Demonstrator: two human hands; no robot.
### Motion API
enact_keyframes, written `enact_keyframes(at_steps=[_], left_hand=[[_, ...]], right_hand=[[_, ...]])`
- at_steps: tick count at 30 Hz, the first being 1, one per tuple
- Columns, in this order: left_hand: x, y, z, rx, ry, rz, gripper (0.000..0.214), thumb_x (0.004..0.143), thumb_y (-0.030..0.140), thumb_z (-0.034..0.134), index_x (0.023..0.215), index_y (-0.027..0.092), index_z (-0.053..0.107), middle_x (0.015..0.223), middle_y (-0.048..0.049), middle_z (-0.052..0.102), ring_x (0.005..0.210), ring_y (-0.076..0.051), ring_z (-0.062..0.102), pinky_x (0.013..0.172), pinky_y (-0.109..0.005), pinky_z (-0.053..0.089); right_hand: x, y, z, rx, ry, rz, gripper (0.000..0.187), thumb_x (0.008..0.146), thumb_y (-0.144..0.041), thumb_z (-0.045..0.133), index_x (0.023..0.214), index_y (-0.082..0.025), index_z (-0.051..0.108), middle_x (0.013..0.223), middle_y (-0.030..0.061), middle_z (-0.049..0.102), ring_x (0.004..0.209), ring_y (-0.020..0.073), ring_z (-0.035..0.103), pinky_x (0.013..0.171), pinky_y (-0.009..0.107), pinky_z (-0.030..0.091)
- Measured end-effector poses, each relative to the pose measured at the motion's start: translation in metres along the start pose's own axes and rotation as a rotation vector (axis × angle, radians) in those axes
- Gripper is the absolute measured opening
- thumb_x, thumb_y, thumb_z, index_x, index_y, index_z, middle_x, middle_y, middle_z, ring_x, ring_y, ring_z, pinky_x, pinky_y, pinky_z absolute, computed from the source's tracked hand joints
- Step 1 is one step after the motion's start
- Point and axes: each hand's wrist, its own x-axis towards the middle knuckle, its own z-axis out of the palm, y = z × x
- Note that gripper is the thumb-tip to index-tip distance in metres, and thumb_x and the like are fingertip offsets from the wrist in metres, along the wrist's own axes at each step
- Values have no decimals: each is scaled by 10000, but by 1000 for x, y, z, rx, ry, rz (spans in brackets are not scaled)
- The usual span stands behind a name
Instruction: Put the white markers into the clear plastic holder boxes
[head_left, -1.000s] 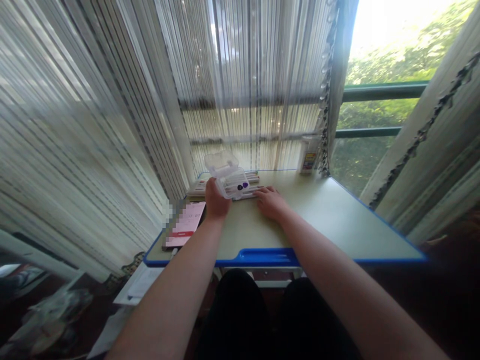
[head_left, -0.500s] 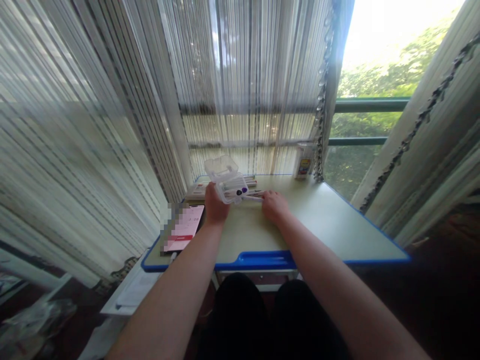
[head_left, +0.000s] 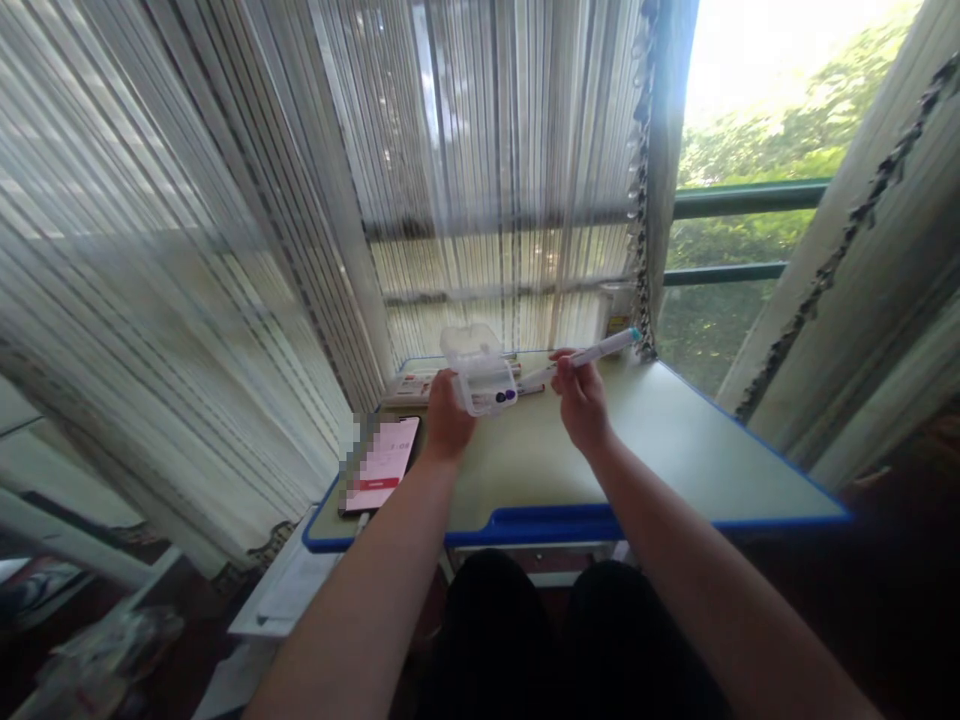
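Note:
My left hand (head_left: 451,418) grips a clear plastic case (head_left: 487,384) by its left side, tilted above the desk with its lid (head_left: 471,342) swung open. Inside, a black and a purple marker end (head_left: 510,395) show at the lower right. My right hand (head_left: 580,398) pinches a white marker (head_left: 604,347) with a teal end pointing up and to the right. Between the two hands, more markers (head_left: 532,388) lie on the desk, partly hidden behind the case.
The pale desk (head_left: 675,440) has a blue edge and a blue front tray (head_left: 551,520). A phone (head_left: 382,468) lies at the left, with flat white packs (head_left: 409,388) behind it. A clear package (head_left: 618,308) stands at the back right, before the string curtain (head_left: 495,180).
My right hand has lifted a white marker off the desk, up and to the right. My left hand still holds the case, now turned so its opening faces me more.

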Motion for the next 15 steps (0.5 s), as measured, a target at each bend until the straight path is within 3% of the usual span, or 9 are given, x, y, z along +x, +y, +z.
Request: enact_keyframes(at_steps=[4,8,12,15], left_hand=[[2,0,-2,-36,-34,51,280,826,262,639,1052,205,485,1015,-115,605,978,-288,603,854,-481,509],[4,0,-3,5,-37,80,266,834,286,639,1037,210,485,998,-100,600,958,-277,599,831,-468,519],[4,2,-3,35,-63,75,301,799,260,665,1040,211,491,1019,-114,615,979,-282,612,850,-454,514],[3,2,-4,56,-48,107,334,806,244,656,1089,207,484,1048,-127,617,1005,-291,609,861,-454,511]], right_hand=[[-1,-6,1,155,-161,72,409,861,-616,544,915,-219,625,701,-5,550,624,144,517,598,283,436],[-4,-14,3,90,-342,82,393,854,-569,561,930,-203,684,817,39,665,749,176,613,685,303,481],[-7,-17,4,3,-410,55,399,905,-526,481,985,-198,694,888,65,697,848,204,646,752,324,492],[-9,-15,7,-56,-399,19,306,885,-462,535,995,-202,654,778,30,656,710,171,605,674,291,468]])
